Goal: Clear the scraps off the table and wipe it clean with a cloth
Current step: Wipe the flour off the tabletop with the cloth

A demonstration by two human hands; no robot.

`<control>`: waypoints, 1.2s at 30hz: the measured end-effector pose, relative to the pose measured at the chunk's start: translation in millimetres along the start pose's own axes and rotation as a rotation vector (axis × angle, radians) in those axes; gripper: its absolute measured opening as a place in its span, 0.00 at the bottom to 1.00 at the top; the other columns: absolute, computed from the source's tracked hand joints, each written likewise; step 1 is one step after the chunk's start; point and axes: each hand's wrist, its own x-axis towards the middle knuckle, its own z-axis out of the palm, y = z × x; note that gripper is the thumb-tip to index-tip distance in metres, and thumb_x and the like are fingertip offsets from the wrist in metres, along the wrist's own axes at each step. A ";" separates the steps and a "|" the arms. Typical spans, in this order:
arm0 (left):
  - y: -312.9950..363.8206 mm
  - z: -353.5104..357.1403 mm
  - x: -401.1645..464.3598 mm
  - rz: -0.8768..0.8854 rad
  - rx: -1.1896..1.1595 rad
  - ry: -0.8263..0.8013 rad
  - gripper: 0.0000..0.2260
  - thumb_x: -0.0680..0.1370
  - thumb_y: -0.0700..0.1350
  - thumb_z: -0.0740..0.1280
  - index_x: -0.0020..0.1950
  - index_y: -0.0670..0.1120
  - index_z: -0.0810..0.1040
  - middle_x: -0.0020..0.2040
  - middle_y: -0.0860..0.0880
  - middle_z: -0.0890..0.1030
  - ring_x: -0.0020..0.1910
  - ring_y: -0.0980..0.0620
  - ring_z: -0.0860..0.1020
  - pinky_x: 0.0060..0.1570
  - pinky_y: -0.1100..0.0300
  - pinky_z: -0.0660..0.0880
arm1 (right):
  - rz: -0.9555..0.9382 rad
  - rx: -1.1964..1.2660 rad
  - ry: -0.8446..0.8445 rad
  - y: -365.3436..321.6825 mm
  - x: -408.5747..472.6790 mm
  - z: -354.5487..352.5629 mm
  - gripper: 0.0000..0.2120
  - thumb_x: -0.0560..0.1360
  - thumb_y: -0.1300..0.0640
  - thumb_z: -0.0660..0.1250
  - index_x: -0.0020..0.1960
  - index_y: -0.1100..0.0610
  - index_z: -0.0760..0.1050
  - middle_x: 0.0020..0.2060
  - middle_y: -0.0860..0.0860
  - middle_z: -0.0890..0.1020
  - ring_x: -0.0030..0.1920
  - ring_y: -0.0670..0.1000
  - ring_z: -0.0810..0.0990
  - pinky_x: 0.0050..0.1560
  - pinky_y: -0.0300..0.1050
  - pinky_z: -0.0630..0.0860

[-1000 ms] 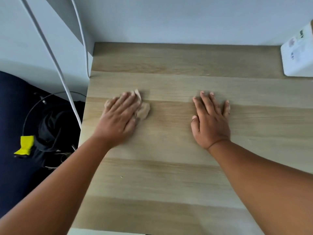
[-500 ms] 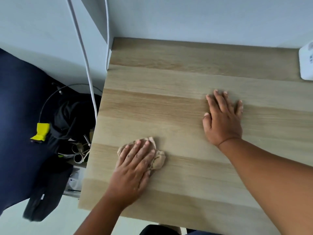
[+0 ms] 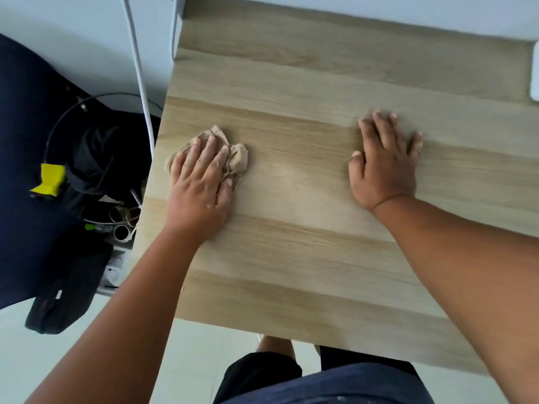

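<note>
A crumpled beige cloth lies on the light wooden table, close to its left edge. My left hand presses flat on the cloth with straight fingers, covering most of it. My right hand rests flat on the bare wood further right, fingers spread, holding nothing. No scraps show on the tabletop.
A white box sits at the table's far right edge. Left of the table, a black bin holds dark fabric and scraps, with a yellow tag on it. Two white cables hang down the wall. My legs show below the near edge.
My left hand has slid the cloth away from me again, after pulling it toward the near edge half a second ago. My right hand has stayed in place.
</note>
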 end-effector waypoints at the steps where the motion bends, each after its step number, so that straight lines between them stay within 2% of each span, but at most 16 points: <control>1: -0.9 0.4 -11.8 0.042 0.004 0.013 0.26 0.82 0.52 0.58 0.79 0.44 0.67 0.81 0.45 0.61 0.82 0.44 0.55 0.78 0.40 0.54 | 0.000 0.003 0.001 -0.3 0.0 -0.4 0.29 0.77 0.50 0.56 0.78 0.52 0.64 0.81 0.51 0.60 0.82 0.57 0.55 0.77 0.74 0.48; 5: -2.4 2.2 -58.4 0.054 0.026 0.046 0.26 0.82 0.52 0.59 0.79 0.44 0.67 0.81 0.45 0.62 0.82 0.45 0.55 0.77 0.39 0.56 | 0.006 0.010 -0.014 -1.5 0.1 -0.7 0.30 0.77 0.49 0.56 0.79 0.51 0.64 0.81 0.51 0.60 0.82 0.57 0.55 0.78 0.73 0.47; 9: 11.2 1.0 -87.6 -0.055 0.019 0.058 0.28 0.80 0.51 0.58 0.80 0.44 0.65 0.82 0.45 0.60 0.82 0.45 0.54 0.78 0.39 0.54 | 0.010 0.023 -0.019 -2.6 0.2 -1.5 0.30 0.77 0.49 0.55 0.78 0.51 0.64 0.81 0.51 0.60 0.82 0.58 0.55 0.78 0.72 0.46; 17: 57.5 5.8 -90.4 -0.372 -0.066 0.024 0.33 0.76 0.53 0.54 0.82 0.48 0.59 0.84 0.47 0.54 0.83 0.47 0.48 0.80 0.43 0.43 | 0.023 0.120 -0.060 -1.3 -0.9 -8.6 0.27 0.77 0.47 0.59 0.75 0.51 0.69 0.81 0.50 0.60 0.82 0.55 0.54 0.79 0.70 0.41; 22: 97.8 15.8 -99.5 -0.474 -0.028 0.010 0.34 0.76 0.54 0.53 0.82 0.50 0.58 0.84 0.49 0.52 0.83 0.48 0.47 0.80 0.45 0.42 | -0.055 0.189 -0.177 11.4 -9.9 -22.7 0.26 0.80 0.48 0.62 0.77 0.52 0.67 0.82 0.51 0.58 0.83 0.54 0.50 0.81 0.64 0.41; 26: 128.8 25.9 -104.8 -0.484 -0.017 -0.011 0.33 0.76 0.54 0.51 0.83 0.51 0.56 0.84 0.50 0.51 0.83 0.50 0.45 0.80 0.45 0.41 | -0.133 0.192 -0.161 34.2 -68.7 -31.2 0.24 0.82 0.52 0.62 0.76 0.58 0.69 0.81 0.55 0.61 0.82 0.58 0.54 0.81 0.59 0.46; 29: 155.9 33.3 -109.2 -0.482 -0.023 -0.023 0.34 0.75 0.54 0.51 0.83 0.51 0.56 0.84 0.50 0.51 0.83 0.49 0.46 0.80 0.45 0.41 | -0.189 0.174 -0.113 60.1 -130.8 -36.8 0.23 0.80 0.53 0.64 0.73 0.60 0.73 0.78 0.58 0.67 0.80 0.61 0.60 0.80 0.61 0.52; 36: 235.8 53.8 -117.5 -0.428 -0.043 -0.058 0.35 0.74 0.55 0.52 0.83 0.50 0.56 0.84 0.49 0.51 0.83 0.48 0.46 0.80 0.45 0.40 | -0.160 0.127 -0.056 137.7 -253.3 -49.5 0.25 0.80 0.50 0.61 0.74 0.57 0.72 0.79 0.56 0.67 0.79 0.60 0.62 0.79 0.63 0.57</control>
